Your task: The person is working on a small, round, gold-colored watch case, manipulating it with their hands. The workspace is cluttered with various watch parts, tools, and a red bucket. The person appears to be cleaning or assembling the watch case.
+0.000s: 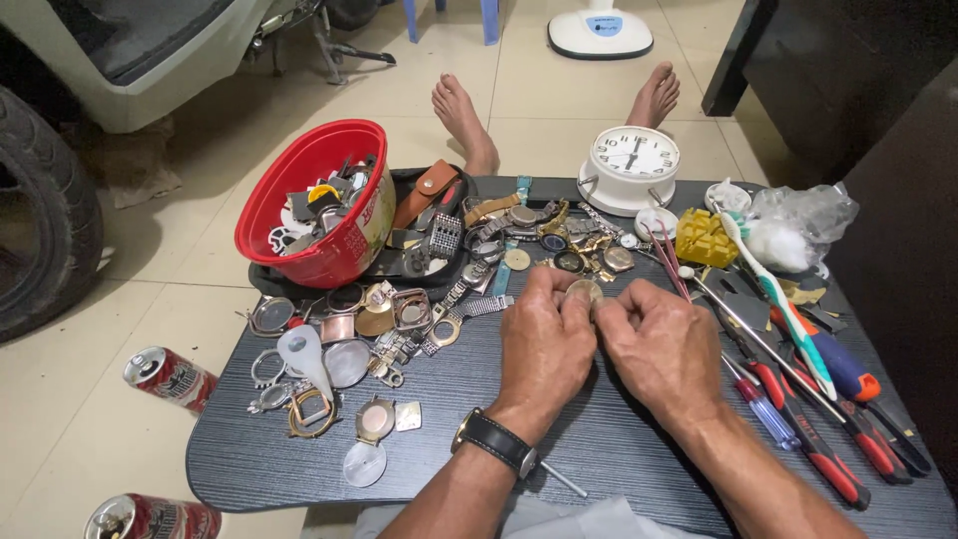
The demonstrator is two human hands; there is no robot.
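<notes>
My left hand (544, 339) and my right hand (661, 347) meet over the middle of a small dark table (239, 454). Between their fingertips they pinch a small round watch case (585, 291). A black-strapped wristwatch (494, 441) is on my left wrist. Right behind the hands lies a heap of watches, cases and metal bands (519, 235).
A red bowl (304, 205) of parts stands at the back left, a white alarm clock (631, 168) at the back. Screwdrivers (818, 424), a toothbrush (778, 299) and a yellow block (705, 238) lie on the right. Loose watch cases (344, 349) lie left. Two cans (170, 377) are on the floor.
</notes>
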